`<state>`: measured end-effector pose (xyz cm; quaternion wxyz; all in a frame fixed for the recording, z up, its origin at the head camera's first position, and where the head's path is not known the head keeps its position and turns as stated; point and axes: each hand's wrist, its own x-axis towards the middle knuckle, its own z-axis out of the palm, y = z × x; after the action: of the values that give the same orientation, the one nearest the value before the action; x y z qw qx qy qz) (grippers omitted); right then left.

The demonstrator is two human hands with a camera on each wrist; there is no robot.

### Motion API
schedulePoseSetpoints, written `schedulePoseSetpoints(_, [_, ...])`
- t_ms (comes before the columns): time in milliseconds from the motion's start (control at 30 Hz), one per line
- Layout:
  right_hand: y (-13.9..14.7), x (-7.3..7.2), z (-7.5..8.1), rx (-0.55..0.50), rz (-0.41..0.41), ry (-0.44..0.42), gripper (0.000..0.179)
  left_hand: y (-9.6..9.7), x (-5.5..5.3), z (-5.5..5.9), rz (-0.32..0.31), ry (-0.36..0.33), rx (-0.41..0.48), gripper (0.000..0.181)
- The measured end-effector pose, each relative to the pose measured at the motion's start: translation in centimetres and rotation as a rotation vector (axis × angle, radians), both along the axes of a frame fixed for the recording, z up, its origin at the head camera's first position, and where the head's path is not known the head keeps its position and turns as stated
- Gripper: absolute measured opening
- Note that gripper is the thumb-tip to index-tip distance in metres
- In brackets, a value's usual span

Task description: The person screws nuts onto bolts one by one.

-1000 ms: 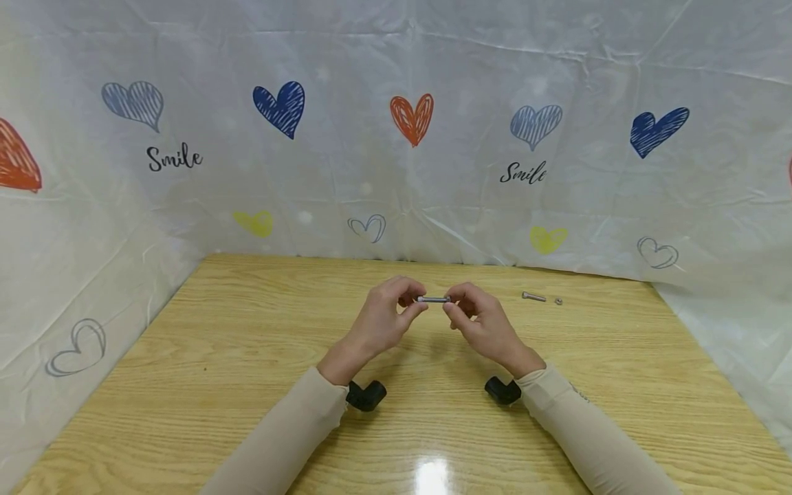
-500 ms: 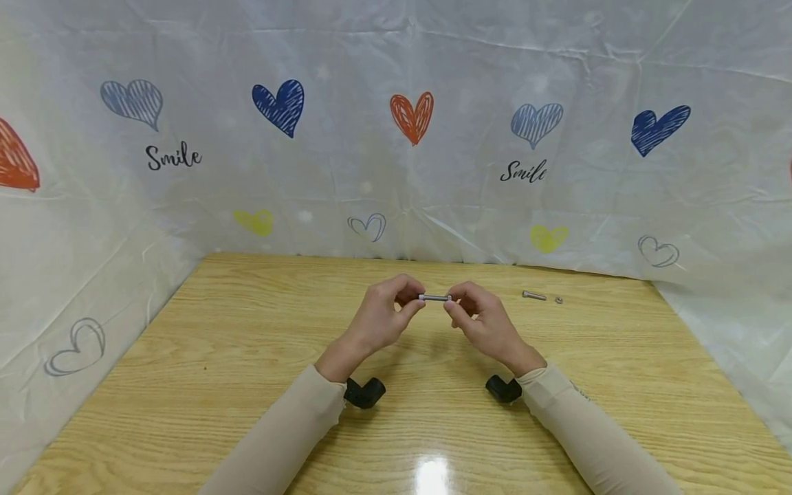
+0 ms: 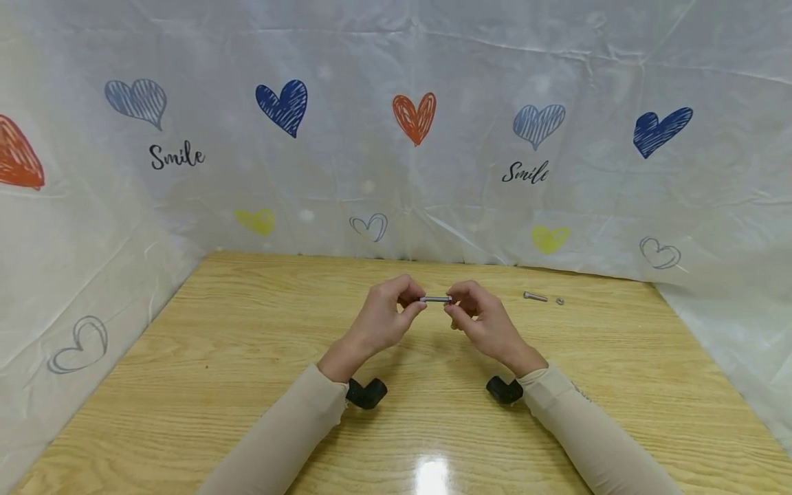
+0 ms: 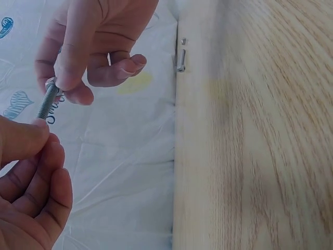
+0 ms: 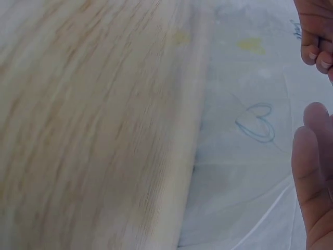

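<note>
Above the table, my left hand [image 3: 382, 317] pinches one end of a silver bolt [image 3: 436, 299] between thumb and fingers. The bolt lies about level, spanning the gap between both hands. At its other end my right hand [image 3: 482, 322] pinches a small nut [image 4: 50, 82] that sits around the threaded end. Bare thread of the bolt [image 4: 47, 104] shows between the fingertips in the left wrist view; the end in my left fingers is mostly covered. In the right wrist view, parts of both hands show at the right edge, and the bolt is out of frame.
A second bolt [image 3: 535, 296] lies on the wooden table [image 3: 260, 357] at the back right, with a loose nut [image 3: 559, 300] just right of it. A white sheet [image 3: 334, 172] printed with hearts hangs behind the table's back edge and along its sides.
Both hands and the bolt stay in almost the same place. My right fingertips shift slightly around the nut. The bolt and nut on the table have not moved.
</note>
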<state>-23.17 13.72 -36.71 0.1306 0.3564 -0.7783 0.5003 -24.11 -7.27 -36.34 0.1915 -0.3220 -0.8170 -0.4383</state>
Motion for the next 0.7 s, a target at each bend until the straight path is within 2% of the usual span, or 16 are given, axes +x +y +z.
schedulePoseSetpoints(200, [0.7,-1.9,-2.3,0.016,-0.011,-0.050,0.009,0.2,0.1,0.1,0.000,-0.005,0.013,0.011])
schedulePoseSetpoints(333, [0.8,-1.9,-2.3,0.045,-0.021,-0.076,0.015,0.2,0.1,0.1,-0.010,0.010,0.022,0.012])
schedulePoseSetpoints(500, [0.6,-1.8,-2.3,0.033,-0.015,-0.064,0.035,0.1,0.1,0.0,-0.003,0.018,0.018,0.012])
schedulePoseSetpoints(567, [0.6,-1.8,-2.3,0.014,-0.006,-0.042,0.034,0.1,0.2,0.0,0.001,0.015,0.017,0.011])
schedulePoseSetpoints(700, [0.5,-1.8,-2.3,0.005,-0.002,-0.035,0.020,0.2,0.2,0.1,0.002,0.016,0.015,0.012])
